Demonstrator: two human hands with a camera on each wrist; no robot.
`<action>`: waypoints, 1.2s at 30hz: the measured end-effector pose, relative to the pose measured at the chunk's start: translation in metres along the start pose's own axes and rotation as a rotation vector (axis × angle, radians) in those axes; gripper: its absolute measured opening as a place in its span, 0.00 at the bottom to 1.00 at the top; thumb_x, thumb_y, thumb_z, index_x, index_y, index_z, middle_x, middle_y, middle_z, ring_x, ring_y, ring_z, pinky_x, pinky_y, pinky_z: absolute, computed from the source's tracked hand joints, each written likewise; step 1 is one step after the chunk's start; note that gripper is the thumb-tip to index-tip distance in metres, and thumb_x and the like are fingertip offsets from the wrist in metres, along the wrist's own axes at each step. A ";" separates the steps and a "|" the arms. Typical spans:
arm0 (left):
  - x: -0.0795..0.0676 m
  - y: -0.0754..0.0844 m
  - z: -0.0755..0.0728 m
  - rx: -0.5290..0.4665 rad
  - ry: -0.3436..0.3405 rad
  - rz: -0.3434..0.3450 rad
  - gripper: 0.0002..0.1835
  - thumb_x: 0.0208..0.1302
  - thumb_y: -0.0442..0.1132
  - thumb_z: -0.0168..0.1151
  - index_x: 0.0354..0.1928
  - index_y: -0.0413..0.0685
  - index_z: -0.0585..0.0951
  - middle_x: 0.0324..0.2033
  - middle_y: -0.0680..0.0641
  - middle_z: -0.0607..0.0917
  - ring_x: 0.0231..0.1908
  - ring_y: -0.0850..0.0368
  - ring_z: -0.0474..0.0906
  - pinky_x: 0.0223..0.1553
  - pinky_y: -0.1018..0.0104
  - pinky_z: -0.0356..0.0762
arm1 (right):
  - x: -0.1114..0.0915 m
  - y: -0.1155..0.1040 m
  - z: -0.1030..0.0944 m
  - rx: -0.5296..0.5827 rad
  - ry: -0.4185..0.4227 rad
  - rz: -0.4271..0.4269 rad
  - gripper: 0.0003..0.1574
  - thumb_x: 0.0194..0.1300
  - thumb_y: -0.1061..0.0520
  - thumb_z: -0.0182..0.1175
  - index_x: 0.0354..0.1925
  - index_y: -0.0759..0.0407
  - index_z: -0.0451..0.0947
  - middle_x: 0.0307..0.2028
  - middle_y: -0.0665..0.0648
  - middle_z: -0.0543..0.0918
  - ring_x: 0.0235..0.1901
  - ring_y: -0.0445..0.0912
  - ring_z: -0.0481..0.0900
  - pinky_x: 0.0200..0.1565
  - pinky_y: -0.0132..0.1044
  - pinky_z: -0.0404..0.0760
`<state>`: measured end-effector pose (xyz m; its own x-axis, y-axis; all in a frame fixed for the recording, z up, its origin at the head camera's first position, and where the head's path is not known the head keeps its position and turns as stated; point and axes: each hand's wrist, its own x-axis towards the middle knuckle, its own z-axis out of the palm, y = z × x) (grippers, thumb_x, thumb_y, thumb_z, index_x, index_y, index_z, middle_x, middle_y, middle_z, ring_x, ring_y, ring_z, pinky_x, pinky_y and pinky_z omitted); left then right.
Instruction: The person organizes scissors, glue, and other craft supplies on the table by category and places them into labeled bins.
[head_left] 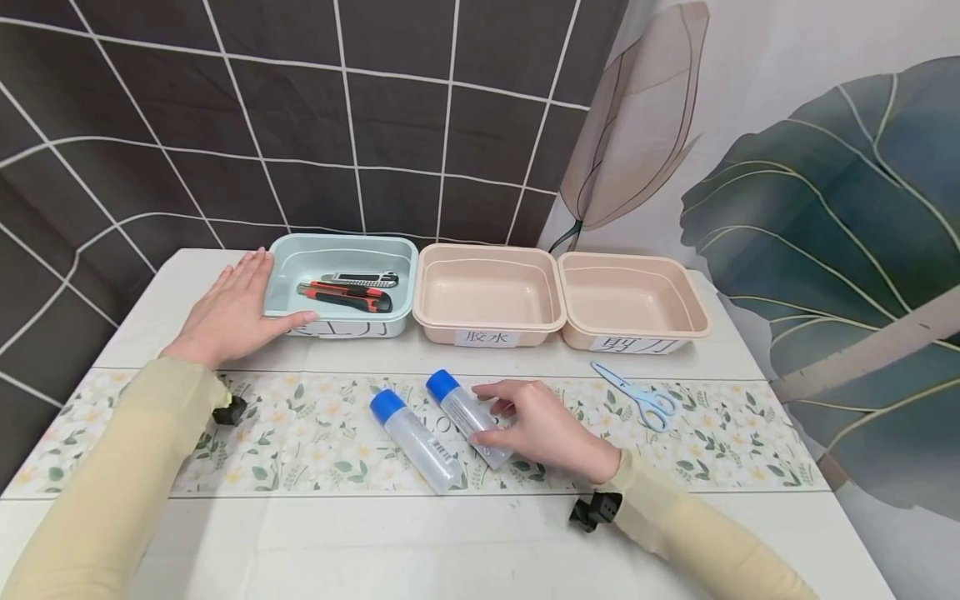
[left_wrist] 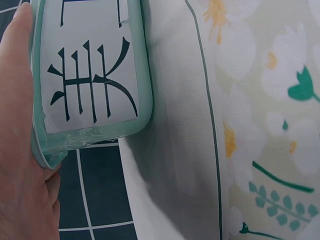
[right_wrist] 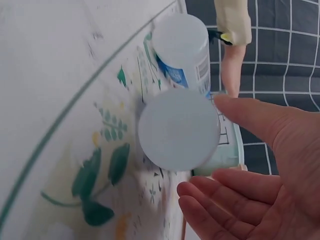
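Note:
My left hand (head_left: 228, 310) lies along the left end of the light blue bin (head_left: 341, 327), fingers straight and thumb at its front rim; the left wrist view shows the bin's labelled front (left_wrist: 92, 75). Inside that bin are a black-and-white utility knife (head_left: 363, 279) and red-and-black utility knives (head_left: 345, 296). My right hand (head_left: 543, 425) hovers at a clear glue bottle (head_left: 468, 417) with a blue cap, thumb and fingers spread beside it. In the right wrist view, the bottle's round base (right_wrist: 179, 130) sits between thumb and fingertips. A second glue bottle (head_left: 418, 446) lies to its left.
Two pink bins, the middle one (head_left: 491, 323) and the right one (head_left: 637, 329), stand in line beside the blue bin, with paper labels in front. Light blue scissors (head_left: 637, 396) lie right of my right hand. A dark grid-patterned cloth (head_left: 300, 117) hangs behind the table.

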<state>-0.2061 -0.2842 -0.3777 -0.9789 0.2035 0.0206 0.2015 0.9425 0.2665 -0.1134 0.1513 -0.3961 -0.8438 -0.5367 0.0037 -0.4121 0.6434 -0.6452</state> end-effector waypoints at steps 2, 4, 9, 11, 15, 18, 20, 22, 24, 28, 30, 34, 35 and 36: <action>0.000 0.000 0.000 0.005 -0.002 -0.001 0.65 0.64 0.76 0.53 0.78 0.29 0.39 0.78 0.30 0.41 0.77 0.35 0.35 0.76 0.48 0.27 | 0.000 0.000 0.002 0.005 -0.010 -0.005 0.39 0.52 0.48 0.81 0.60 0.58 0.82 0.44 0.49 0.87 0.38 0.38 0.83 0.44 0.35 0.84; 0.000 0.001 -0.001 0.006 -0.006 -0.003 0.65 0.64 0.76 0.53 0.78 0.29 0.39 0.78 0.30 0.41 0.77 0.35 0.35 0.76 0.48 0.27 | -0.001 -0.001 0.003 0.009 -0.017 -0.008 0.39 0.52 0.48 0.81 0.60 0.59 0.82 0.41 0.49 0.87 0.36 0.37 0.83 0.42 0.34 0.84; -0.001 0.002 -0.001 0.010 -0.007 -0.003 0.65 0.64 0.75 0.54 0.78 0.28 0.39 0.78 0.29 0.42 0.77 0.35 0.35 0.76 0.47 0.27 | -0.001 -0.001 0.008 0.020 -0.017 -0.015 0.40 0.53 0.50 0.81 0.61 0.61 0.81 0.35 0.48 0.85 0.32 0.37 0.81 0.36 0.33 0.83; 0.000 0.001 -0.001 0.010 -0.005 -0.003 0.65 0.64 0.75 0.54 0.78 0.28 0.39 0.78 0.29 0.42 0.77 0.35 0.35 0.76 0.47 0.27 | 0.000 -0.001 0.009 0.020 -0.013 -0.020 0.41 0.53 0.50 0.81 0.62 0.62 0.80 0.35 0.47 0.85 0.32 0.37 0.80 0.35 0.32 0.83; 0.000 0.001 -0.001 0.007 -0.003 -0.004 0.65 0.64 0.75 0.54 0.78 0.28 0.39 0.78 0.29 0.41 0.77 0.35 0.35 0.76 0.47 0.27 | 0.001 0.000 0.011 0.018 -0.008 -0.022 0.43 0.53 0.49 0.81 0.63 0.61 0.79 0.35 0.47 0.85 0.32 0.35 0.80 0.35 0.31 0.82; 0.000 0.000 -0.001 0.007 0.000 -0.001 0.65 0.64 0.75 0.54 0.78 0.28 0.40 0.78 0.29 0.42 0.77 0.35 0.35 0.76 0.48 0.27 | 0.001 0.000 0.012 0.022 -0.006 -0.018 0.43 0.52 0.49 0.81 0.63 0.61 0.79 0.35 0.47 0.85 0.32 0.35 0.80 0.35 0.31 0.82; 0.001 0.000 -0.001 0.010 0.002 0.002 0.65 0.64 0.75 0.54 0.78 0.28 0.40 0.78 0.29 0.42 0.77 0.35 0.36 0.76 0.47 0.28 | 0.002 0.000 0.012 0.019 -0.005 -0.015 0.43 0.52 0.49 0.81 0.63 0.61 0.79 0.35 0.46 0.84 0.32 0.35 0.79 0.35 0.31 0.82; 0.001 0.000 -0.001 0.012 0.004 0.004 0.65 0.64 0.75 0.54 0.78 0.28 0.40 0.78 0.29 0.42 0.77 0.34 0.36 0.76 0.47 0.28 | 0.003 0.000 0.013 0.014 -0.006 -0.011 0.43 0.52 0.49 0.81 0.63 0.60 0.79 0.34 0.45 0.84 0.32 0.35 0.79 0.36 0.31 0.81; 0.002 0.000 -0.001 0.012 0.003 0.005 0.65 0.64 0.75 0.54 0.78 0.28 0.40 0.77 0.28 0.42 0.77 0.34 0.36 0.76 0.47 0.27 | 0.004 0.000 0.013 0.005 -0.009 -0.005 0.44 0.51 0.49 0.81 0.63 0.60 0.79 0.34 0.45 0.83 0.32 0.35 0.78 0.36 0.31 0.81; 0.001 0.000 -0.001 0.010 -0.003 -0.001 0.65 0.64 0.75 0.53 0.78 0.28 0.39 0.78 0.29 0.41 0.77 0.34 0.36 0.76 0.47 0.27 | 0.005 0.000 0.015 -0.008 -0.014 0.002 0.44 0.50 0.49 0.81 0.64 0.59 0.79 0.33 0.44 0.82 0.32 0.35 0.78 0.36 0.31 0.81; 0.001 0.000 0.000 0.009 -0.003 -0.004 0.65 0.64 0.76 0.53 0.78 0.28 0.40 0.78 0.29 0.42 0.77 0.34 0.36 0.76 0.47 0.28 | 0.005 0.000 0.015 -0.007 -0.015 0.005 0.44 0.50 0.50 0.81 0.64 0.60 0.79 0.33 0.44 0.82 0.32 0.35 0.78 0.35 0.31 0.80; 0.001 0.000 0.001 0.009 -0.001 -0.005 0.65 0.64 0.76 0.53 0.78 0.28 0.40 0.78 0.29 0.42 0.77 0.34 0.36 0.76 0.47 0.27 | 0.005 0.000 0.015 -0.015 -0.015 0.013 0.43 0.50 0.52 0.80 0.64 0.60 0.79 0.33 0.45 0.82 0.32 0.36 0.78 0.34 0.31 0.80; 0.001 0.000 0.001 0.009 -0.001 -0.004 0.65 0.64 0.76 0.53 0.78 0.28 0.40 0.78 0.29 0.42 0.77 0.34 0.36 0.76 0.47 0.27 | 0.005 -0.001 0.015 -0.016 -0.013 0.013 0.43 0.50 0.52 0.80 0.64 0.61 0.79 0.33 0.45 0.82 0.32 0.36 0.78 0.34 0.32 0.80; 0.001 0.000 0.001 0.010 -0.002 -0.004 0.65 0.64 0.76 0.53 0.78 0.27 0.40 0.78 0.29 0.42 0.77 0.34 0.37 0.76 0.47 0.27 | 0.005 -0.001 0.015 -0.016 -0.012 0.016 0.43 0.50 0.53 0.79 0.64 0.61 0.79 0.34 0.45 0.82 0.32 0.36 0.78 0.35 0.32 0.81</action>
<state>-0.2070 -0.2835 -0.3786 -0.9796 0.1999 0.0179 0.1978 0.9461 0.2566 -0.1121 0.1396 -0.4070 -0.8462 -0.5326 -0.0159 -0.4041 0.6608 -0.6325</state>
